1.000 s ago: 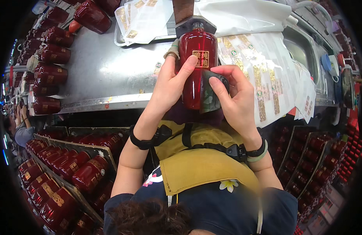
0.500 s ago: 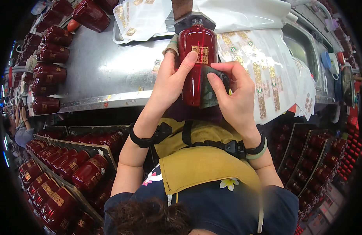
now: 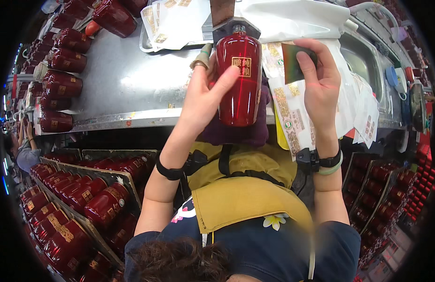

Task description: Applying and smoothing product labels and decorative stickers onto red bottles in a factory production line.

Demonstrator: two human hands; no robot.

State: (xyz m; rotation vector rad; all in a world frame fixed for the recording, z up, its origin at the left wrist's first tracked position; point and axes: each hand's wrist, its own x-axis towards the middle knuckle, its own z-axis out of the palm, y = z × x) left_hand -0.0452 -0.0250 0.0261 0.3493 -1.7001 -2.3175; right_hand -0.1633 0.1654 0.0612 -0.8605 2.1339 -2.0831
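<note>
A red bottle [image 3: 238, 96] lies lengthwise at the surface's [image 3: 128, 75] near edge, neck away from the worker [image 3: 255, 249]; left hand [image 3: 201, 94] clasps it, some fingers [image 3: 205, 55] hidden; right hand [image 3: 322, 77] pinches what seems a dark pad [image 3: 293, 71].

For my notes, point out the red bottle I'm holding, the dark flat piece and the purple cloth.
Red bottle [image 3: 243, 90], head view: front, lower half.
Dark flat piece [image 3: 292, 66], head view: face, left part.
Purple cloth [image 3: 237, 135], head view: lower middle part.

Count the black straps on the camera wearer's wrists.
2: left strap, around the wrist of the left hand at the red bottle; right strap, around the wrist of the right hand holding a dark green piece.
</note>
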